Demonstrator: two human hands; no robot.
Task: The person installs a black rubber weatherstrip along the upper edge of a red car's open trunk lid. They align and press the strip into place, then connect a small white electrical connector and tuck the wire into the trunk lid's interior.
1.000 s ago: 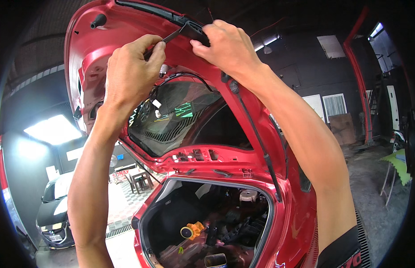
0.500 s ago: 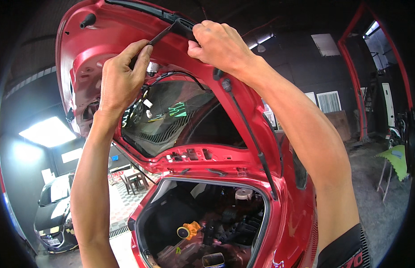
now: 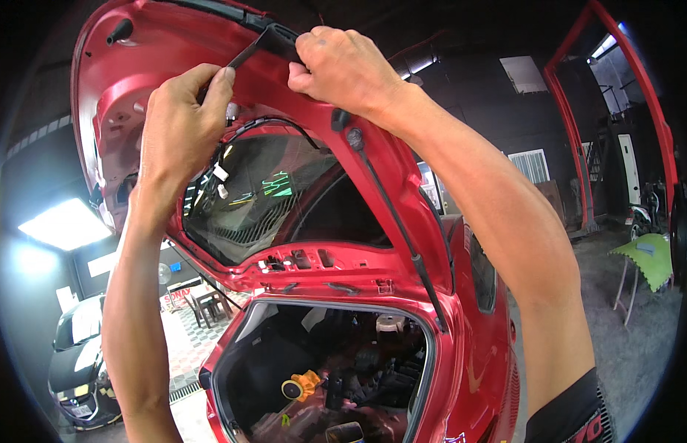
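Observation:
Above me is the raised red tailgate [image 3: 185, 55] of a car. My left hand [image 3: 185, 118] is closed on a thin, flat dark pry tool [image 3: 247, 55], pinched between thumb and fingers. The tool slants up to the right, its tip meeting a black trim piece [image 3: 279, 43] along the tailgate's upper edge. My right hand [image 3: 351, 70] is curled into a fist at that piece's right end. The fingers seem to grip it, though their inner side is hidden.
A gas strut [image 3: 391, 199] runs down the tailgate's right side. Below gapes the trunk, holding an orange tool with a round pad [image 3: 301, 386] and a grey stool [image 3: 390, 323]. A dark car [image 3: 81, 362] is at left; a green cloth [image 3: 646, 258] hangs on a stand at right.
The whole view has shifted, so car and hands appear further left. Both hands keep nearly the same grip and place on the trim, with the tool tip still against it.

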